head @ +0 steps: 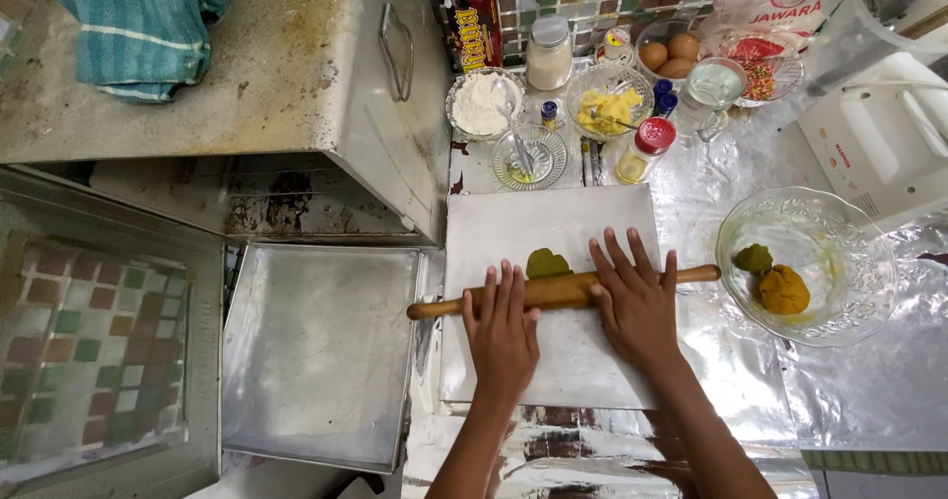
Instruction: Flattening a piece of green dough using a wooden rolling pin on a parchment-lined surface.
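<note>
Seen from above: the left hand [504, 333] and right hand [635, 302] press flat, fingers spread, on a long wooden rolling pin [563, 290]. Just beyond the fingertips, a flattened green dough piece [547, 262] lies under the pin on a pale rectangular board [513, 225]. Right of the right hand, a clear glass bowl [839, 225] holds dough balls.

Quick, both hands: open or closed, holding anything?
Left hand: open, palm flat on the wooden rolling pin.
Right hand: open, fingers spread, pressing on the same rolling pin over the green dough.
</note>
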